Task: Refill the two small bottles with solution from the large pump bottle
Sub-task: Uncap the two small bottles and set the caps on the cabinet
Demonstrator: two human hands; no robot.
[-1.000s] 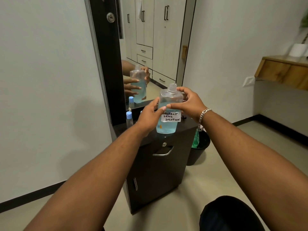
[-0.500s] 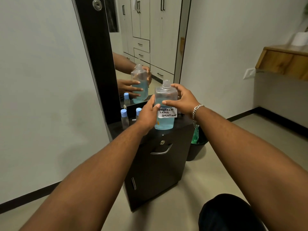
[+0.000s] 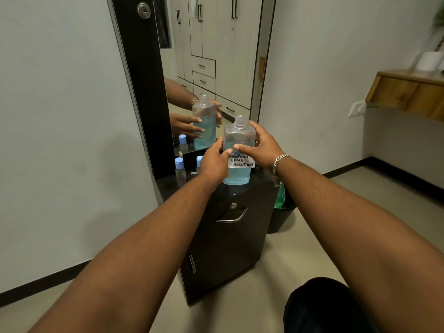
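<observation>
fingers (image 3: 242, 148) of the right hand (image 3: 263, 150) curl round the big bottle's (image 3: 237, 150) right side, thumb across its front above the label (image 3: 241, 161); the left hand (image 3: 213, 162) cups the left side with its thumb on the front, though how far its other fingers wrap behind is hidden. the bottle stands upright on the dark cabinet's surface (image 3: 257, 186), or just above it, i cannot tell which. its neck (image 3: 239, 121) is open, no pump on it, and the blue solution fills roughly the lower half. two small bottles (image 3: 180, 173) with blue caps stand to the left, near the mirror (image 3: 216, 68), one partly hidden behind the left hand, both still capped. the main risk, as i judge it, is a spill: with no pump, pouring from a wide neck into narrow ones could overshoot. the smooth sides could also slip in the hands on tilting, and the left wrist is close enough to knock a small bottle over.
</observation>
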